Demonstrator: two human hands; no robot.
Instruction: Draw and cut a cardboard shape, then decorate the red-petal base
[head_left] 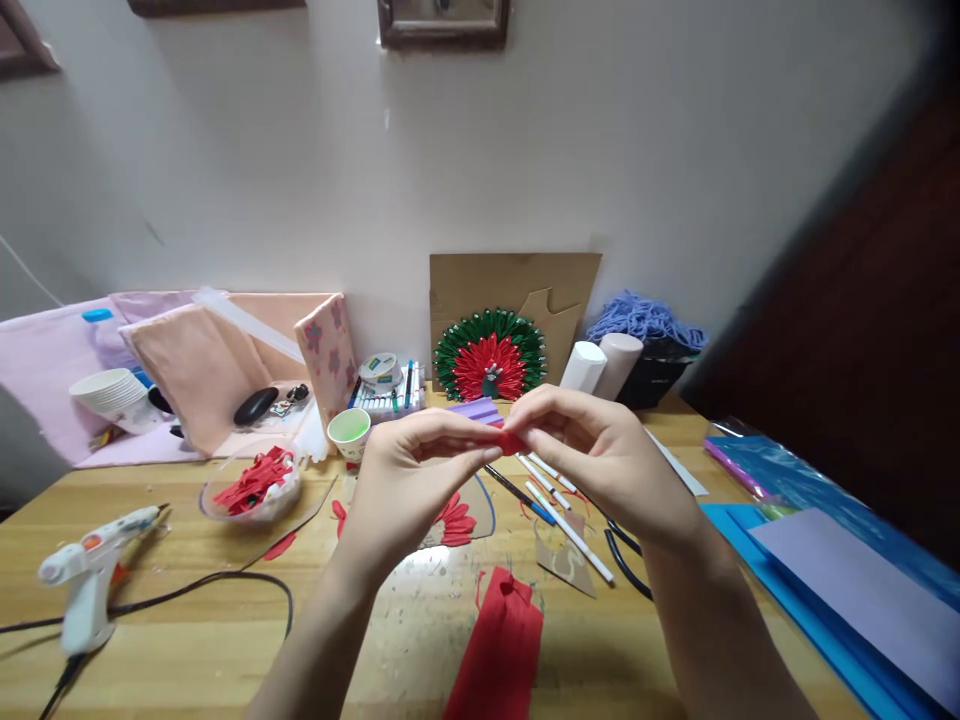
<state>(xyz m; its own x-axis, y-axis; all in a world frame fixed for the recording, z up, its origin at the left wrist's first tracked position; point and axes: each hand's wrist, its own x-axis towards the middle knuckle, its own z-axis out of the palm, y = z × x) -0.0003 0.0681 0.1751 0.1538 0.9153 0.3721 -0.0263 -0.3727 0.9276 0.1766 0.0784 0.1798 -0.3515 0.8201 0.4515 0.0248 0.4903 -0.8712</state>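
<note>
Between both hands, above the middle of the table, is a small piece of red fabric or ribbon. My left hand pinches its left end between thumb and fingers. My right hand pinches the other end, so the fingertips nearly meet. Below lies a wide red strip with a frayed far end. Behind my left hand, partly hidden, rests a cardboard piece with red petals on it. A finished-looking peacock of green and red petals stands on cardboard at the wall.
A white glue gun stands at left, its black cord crossing the table. A clear bowl holds red scraps. Several markers and a cardboard scrap lie right of centre. Blue and purple sheets cover the right edge. A paper cup stands behind.
</note>
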